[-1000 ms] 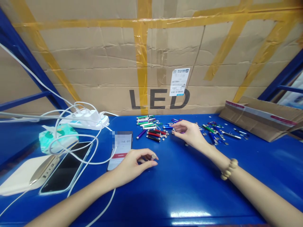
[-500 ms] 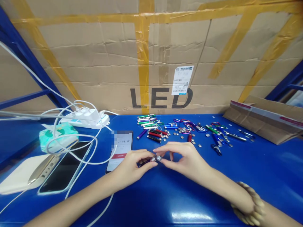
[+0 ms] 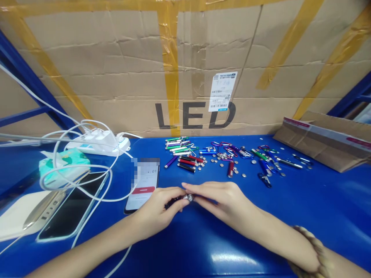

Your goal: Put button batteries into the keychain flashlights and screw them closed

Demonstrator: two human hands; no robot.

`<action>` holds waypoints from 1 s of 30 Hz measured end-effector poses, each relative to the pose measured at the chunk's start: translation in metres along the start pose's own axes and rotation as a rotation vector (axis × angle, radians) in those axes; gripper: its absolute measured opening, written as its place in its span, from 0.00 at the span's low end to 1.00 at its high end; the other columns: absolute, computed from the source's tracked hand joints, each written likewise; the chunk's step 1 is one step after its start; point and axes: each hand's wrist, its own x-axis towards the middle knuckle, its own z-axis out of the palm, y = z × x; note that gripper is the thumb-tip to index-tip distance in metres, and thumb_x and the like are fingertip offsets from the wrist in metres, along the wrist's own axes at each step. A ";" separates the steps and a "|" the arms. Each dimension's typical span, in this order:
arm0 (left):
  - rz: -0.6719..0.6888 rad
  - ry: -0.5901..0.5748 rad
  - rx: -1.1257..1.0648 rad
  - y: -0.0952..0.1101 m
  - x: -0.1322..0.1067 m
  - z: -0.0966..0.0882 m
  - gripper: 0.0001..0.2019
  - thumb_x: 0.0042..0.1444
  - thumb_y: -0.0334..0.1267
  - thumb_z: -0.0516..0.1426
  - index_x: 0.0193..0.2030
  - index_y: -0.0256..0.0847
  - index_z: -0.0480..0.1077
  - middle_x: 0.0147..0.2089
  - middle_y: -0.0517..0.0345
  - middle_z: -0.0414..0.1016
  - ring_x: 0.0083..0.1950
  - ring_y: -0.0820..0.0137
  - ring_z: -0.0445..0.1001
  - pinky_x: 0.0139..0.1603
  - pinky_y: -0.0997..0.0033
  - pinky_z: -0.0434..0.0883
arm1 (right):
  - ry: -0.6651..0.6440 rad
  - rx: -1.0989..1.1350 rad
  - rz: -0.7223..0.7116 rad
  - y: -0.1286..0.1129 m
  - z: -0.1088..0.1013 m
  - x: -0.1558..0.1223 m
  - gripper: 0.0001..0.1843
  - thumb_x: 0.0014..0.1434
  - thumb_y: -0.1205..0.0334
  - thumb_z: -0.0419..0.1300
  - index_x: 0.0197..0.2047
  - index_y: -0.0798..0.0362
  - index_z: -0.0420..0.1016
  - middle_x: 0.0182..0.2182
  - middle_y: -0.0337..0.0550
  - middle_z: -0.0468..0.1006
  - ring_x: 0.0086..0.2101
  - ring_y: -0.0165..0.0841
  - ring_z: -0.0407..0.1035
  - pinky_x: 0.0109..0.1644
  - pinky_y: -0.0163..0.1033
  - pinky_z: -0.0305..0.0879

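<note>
My left hand (image 3: 158, 206) is closed round a small dark keychain flashlight (image 3: 177, 200) with a silver end, held just above the blue table (image 3: 304, 208). My right hand (image 3: 220, 197) meets it from the right, fingers pinched at the silver end; whatever it pinches is too small to make out. Behind the hands lie a row of coloured mini flashlights (image 3: 181, 152), loose button cells (image 3: 220, 160), a red flashlight (image 3: 230, 168) and several carabiner clips (image 3: 263, 162).
A phone with a lit screen (image 3: 143, 185) lies left of my hands. Farther left are a dark tablet (image 3: 72, 208), a white device (image 3: 20, 216), a tissue pack (image 3: 62, 168), a power strip (image 3: 98, 143) and looping white cables. A big "LED" carton (image 3: 197, 77) stands behind; flat cardboard (image 3: 324, 141) at right.
My right hand came back from the pile of parts to the flashlight in my left hand and now pinches its silver end. The view shifted slightly down.
</note>
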 end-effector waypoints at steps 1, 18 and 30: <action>-0.011 -0.005 0.000 0.000 0.000 0.000 0.12 0.61 0.36 0.48 0.29 0.37 0.67 0.24 0.61 0.68 0.26 0.74 0.67 0.29 0.78 0.63 | 0.007 0.004 0.008 0.000 -0.001 0.000 0.15 0.59 0.68 0.55 0.50 0.55 0.72 0.38 0.43 0.79 0.34 0.29 0.75 0.40 0.29 0.72; -0.046 0.023 -0.040 0.005 -0.002 -0.004 0.11 0.60 0.38 0.49 0.37 0.38 0.71 0.29 0.59 0.73 0.30 0.71 0.70 0.32 0.77 0.65 | 0.009 -0.472 -0.185 0.004 -0.005 0.001 0.12 0.61 0.70 0.51 0.29 0.56 0.74 0.25 0.44 0.77 0.26 0.29 0.70 0.30 0.33 0.67; -0.078 0.043 -0.052 0.003 -0.002 -0.003 0.13 0.61 0.41 0.48 0.37 0.38 0.71 0.28 0.60 0.71 0.28 0.72 0.68 0.30 0.77 0.64 | -0.033 -0.341 -0.246 0.013 -0.007 0.003 0.10 0.62 0.70 0.49 0.37 0.59 0.72 0.31 0.48 0.77 0.32 0.31 0.72 0.33 0.34 0.70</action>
